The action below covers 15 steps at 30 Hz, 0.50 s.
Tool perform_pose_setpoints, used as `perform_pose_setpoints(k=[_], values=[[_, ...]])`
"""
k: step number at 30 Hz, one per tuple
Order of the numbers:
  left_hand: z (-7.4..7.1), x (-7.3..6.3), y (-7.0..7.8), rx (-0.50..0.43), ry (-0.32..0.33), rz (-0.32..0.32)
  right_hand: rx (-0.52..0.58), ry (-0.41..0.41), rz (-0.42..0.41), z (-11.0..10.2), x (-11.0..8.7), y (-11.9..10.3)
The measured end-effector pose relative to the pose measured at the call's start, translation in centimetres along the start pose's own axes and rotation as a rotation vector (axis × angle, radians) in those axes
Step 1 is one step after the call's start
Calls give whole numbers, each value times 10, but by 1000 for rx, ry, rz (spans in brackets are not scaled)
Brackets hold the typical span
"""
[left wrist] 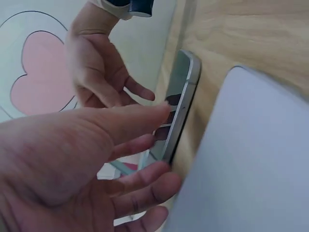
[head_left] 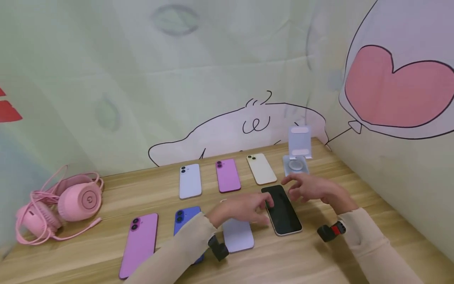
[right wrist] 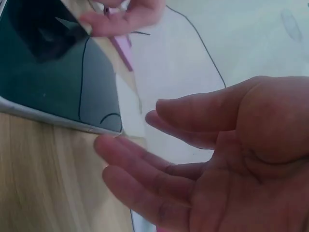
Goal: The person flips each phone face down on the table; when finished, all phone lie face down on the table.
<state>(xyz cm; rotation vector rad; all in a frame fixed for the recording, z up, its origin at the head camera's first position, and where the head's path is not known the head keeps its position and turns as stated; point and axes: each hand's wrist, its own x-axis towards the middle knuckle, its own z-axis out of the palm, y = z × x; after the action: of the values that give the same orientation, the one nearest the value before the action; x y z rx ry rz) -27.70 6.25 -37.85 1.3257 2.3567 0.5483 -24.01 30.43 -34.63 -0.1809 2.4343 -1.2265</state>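
Note:
A smartphone with a dark glossy screen (head_left: 285, 215) lies face up on the wooden table, between both hands. My left hand (head_left: 242, 207) hovers at its left long edge, thumb and fingers apart; in the left wrist view the fingertips (left wrist: 166, 186) are right by the phone's silver side (left wrist: 183, 108). Beneath that hand a pale lavender phone (head_left: 238, 237) lies back up, its upper part hidden. My right hand (head_left: 313, 187) is beside the dark screen's upper right edge, fingers loosely bent and spread. In the right wrist view nothing lies between its thumb and fingers (right wrist: 145, 188).
Behind are a white phone (head_left: 190, 181), a purple phone (head_left: 228, 176), a cream phone (head_left: 261, 169) and a light blue folding stand (head_left: 299, 144). To the left lie a blue phone (head_left: 186, 217), a larger pink-purple phone (head_left: 139, 244) and pink headphones (head_left: 79, 201). A printed cloth (head_left: 124, 79) backs the table.

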Motion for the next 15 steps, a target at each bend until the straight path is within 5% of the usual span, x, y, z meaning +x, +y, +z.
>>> perform_pose_setpoints(k=[8, 15], values=[[10, 7, -1, 5, 119, -72, 18, -20, 75, 6, 9, -1], [14, 15, 0, 25, 129, -82, 19, 13, 135, 10, 10, 4]])
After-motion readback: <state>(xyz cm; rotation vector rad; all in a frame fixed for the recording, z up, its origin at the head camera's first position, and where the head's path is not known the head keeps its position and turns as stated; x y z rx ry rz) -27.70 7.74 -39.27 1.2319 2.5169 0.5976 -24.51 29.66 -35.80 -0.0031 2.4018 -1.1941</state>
